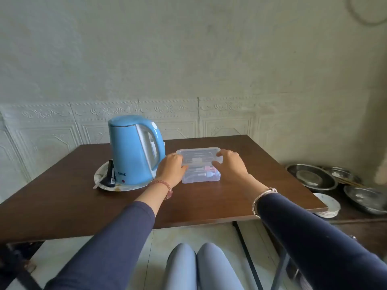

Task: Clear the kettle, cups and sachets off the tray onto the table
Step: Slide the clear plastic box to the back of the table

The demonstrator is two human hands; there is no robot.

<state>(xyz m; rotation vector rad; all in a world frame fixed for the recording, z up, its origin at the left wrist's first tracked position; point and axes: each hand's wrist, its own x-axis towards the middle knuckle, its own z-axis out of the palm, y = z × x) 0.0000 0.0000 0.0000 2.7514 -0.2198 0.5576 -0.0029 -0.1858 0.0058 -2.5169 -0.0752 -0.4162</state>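
A light blue kettle (pixel 136 150) with a silver side strip stands upright on a round white tray (pixel 100 181) at the counter's (pixel 230 197) left side, a black sachet (pixel 111 174) leaning beside it. Just right of it, the left hand (pixel 170 167) and right hand (pixel 229 164) grip opposite ends of a clear lidded plastic box (pixel 200 165), fingers curled over the lid (pinkish tube-like items show inside).
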